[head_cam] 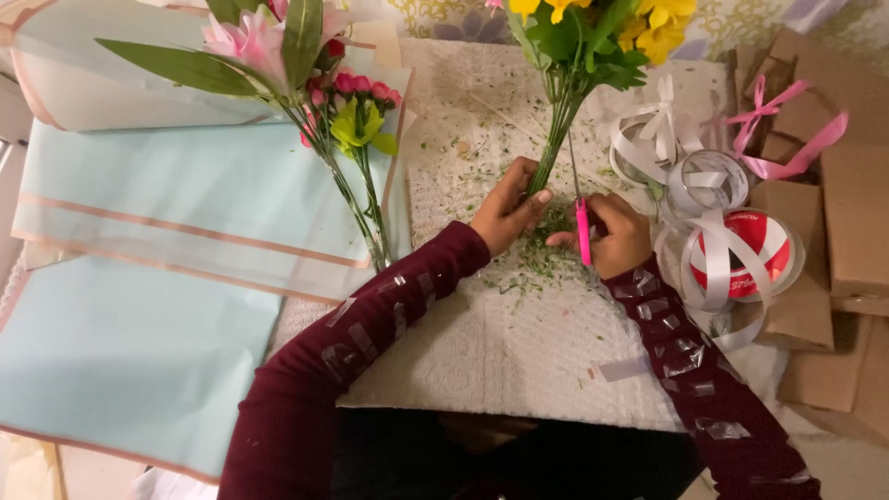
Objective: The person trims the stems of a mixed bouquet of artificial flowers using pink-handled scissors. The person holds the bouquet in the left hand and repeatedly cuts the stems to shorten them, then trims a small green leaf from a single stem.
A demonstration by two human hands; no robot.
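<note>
yellow flower bunch [576,56] upright, pink scissors [582,231] vertical

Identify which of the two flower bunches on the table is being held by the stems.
The yellow-flowered bunch: the left hand grips its stems while the right hand holds pink-handled scissors. The pink-flowered bunch lies untouched on the pale blue paper.

glossy ribbon [718,245], matt paper [185,194]

Warm, even indoor light, soft shadows. Slight glare on white ribbon spools [708,185]. Edges bend, mild overall softness.
</note>
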